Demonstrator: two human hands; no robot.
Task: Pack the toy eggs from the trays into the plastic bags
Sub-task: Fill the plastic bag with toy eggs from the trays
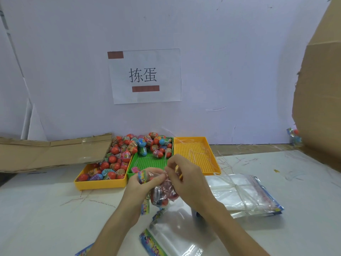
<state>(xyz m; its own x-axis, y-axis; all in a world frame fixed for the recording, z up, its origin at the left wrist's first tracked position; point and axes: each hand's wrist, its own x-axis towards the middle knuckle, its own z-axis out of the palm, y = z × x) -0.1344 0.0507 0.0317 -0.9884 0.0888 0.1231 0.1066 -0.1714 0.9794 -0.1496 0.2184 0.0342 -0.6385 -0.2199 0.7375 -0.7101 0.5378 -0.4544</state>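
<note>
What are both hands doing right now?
Left hand: pinching the top of the filled plastic bag.
Right hand: pinching the same bag's top.

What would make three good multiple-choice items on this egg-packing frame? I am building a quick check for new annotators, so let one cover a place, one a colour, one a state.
1. Where does the bundle of spare bags lie?
A. On the table, right of the hands
B. Inside the green tray
C. On the cardboard at the left

2. What colour is the tray between the two yellow ones?
A. Blue
B. Green
C. White

3. What state is the right-hand yellow tray in?
A. Heaped with eggs
B. Holds no eggs
C. Turned upside down

Answers:
1 A: the tied bundle rests on the table beside the right hand.
2 B: the green tray sits between the egg-filled left yellow tray and the right one.
3 B: its perforated floor shows only thin clear strips, no toy eggs.
</note>
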